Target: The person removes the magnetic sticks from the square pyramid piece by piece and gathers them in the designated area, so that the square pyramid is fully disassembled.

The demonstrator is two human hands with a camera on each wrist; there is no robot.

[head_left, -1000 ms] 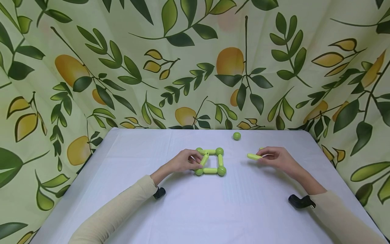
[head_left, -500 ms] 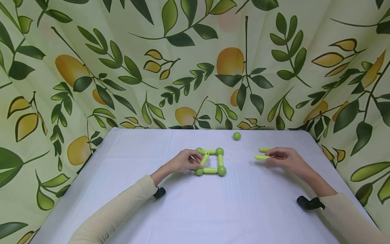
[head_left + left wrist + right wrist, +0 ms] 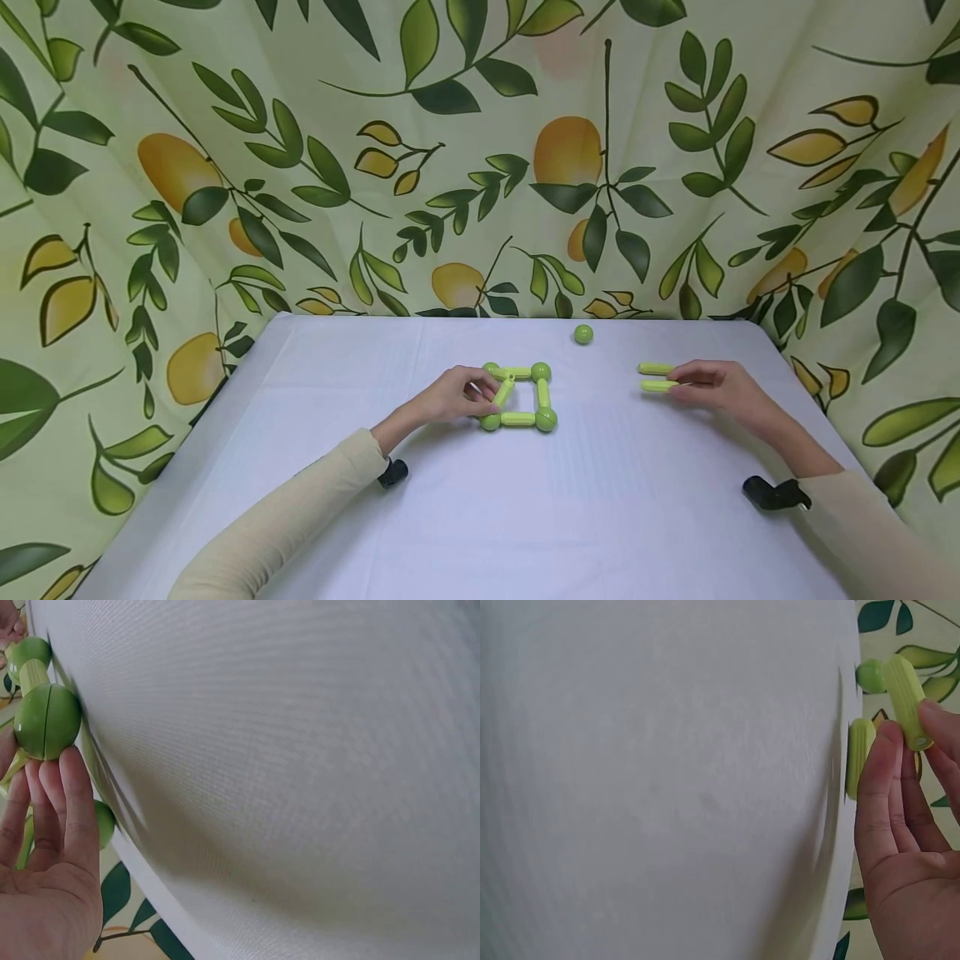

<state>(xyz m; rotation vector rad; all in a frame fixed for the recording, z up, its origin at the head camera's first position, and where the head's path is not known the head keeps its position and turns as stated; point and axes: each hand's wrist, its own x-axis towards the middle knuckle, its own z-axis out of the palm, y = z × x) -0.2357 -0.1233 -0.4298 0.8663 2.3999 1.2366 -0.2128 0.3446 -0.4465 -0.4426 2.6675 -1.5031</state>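
In the head view, my left hand [image 3: 453,394] grips the left side of a square made of green balls and light green magnetic rods [image 3: 543,394]. Its fingertips are on a slanting magnetic rod [image 3: 506,391], whose upper end leans inward, apart from the corner. The left wrist view has those fingers close under a green corner ball [image 3: 48,721]; whether they touch it I cannot tell. To the right, my right hand [image 3: 716,387] pinches one end of a loose magnetic rod [image 3: 904,694], its metal tip visible. A second magnetic rod [image 3: 654,368] lies just behind it on the table.
One loose green ball [image 3: 582,334] rests by the back edge of the white-covered table [image 3: 450,525], between the square and the rods. A leaf-patterned curtain [image 3: 480,208] hangs behind and at both sides.
My right hand has moved to the right with its magnetic rod, away from the square, so the rod lying behind now shows more. My left hand and the square have stayed put.
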